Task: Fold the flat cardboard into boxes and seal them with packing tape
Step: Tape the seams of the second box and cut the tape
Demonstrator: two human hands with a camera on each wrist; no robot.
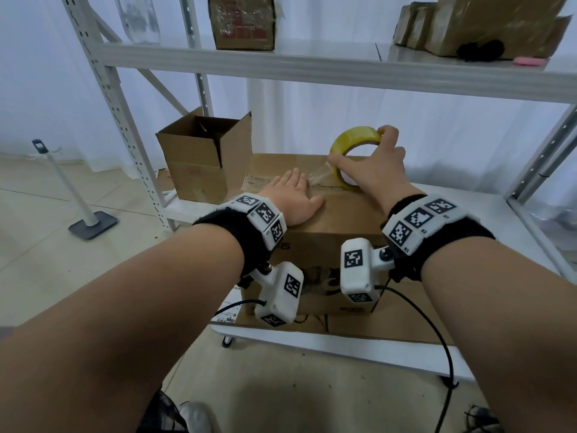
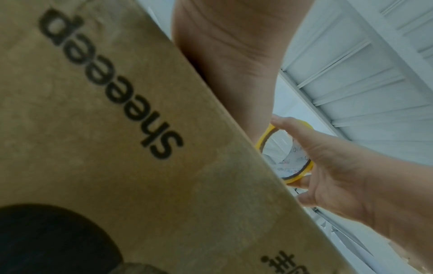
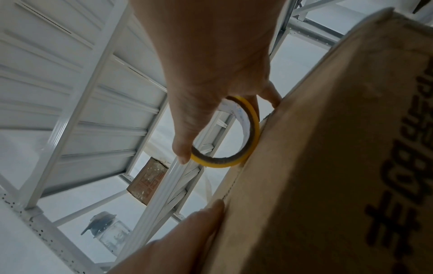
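A closed brown cardboard box [image 1: 343,220] with dark print on its side [image 2: 112,118] stands on the low white shelf. My left hand [image 1: 293,198] lies flat on its top, fingers straight, pressing by the centre seam. My right hand [image 1: 374,167] grips a yellow roll of packing tape [image 1: 352,142] that stands on edge on the box top. A clear strip of tape [image 1: 318,178] stretches from the roll to the seam near my left fingertips. The roll [image 2: 288,153] [image 3: 234,140] shows against the box edge [image 3: 328,148] in both wrist views.
An open-topped cardboard box [image 1: 203,154] stands behind and left on the same shelf [image 1: 499,214]. Flat cardboard [image 1: 390,323] lies under the box. The upper shelf [image 1: 312,67] carries more boxes [image 1: 243,20]. A white floor stand [image 1: 84,214] is at the left.
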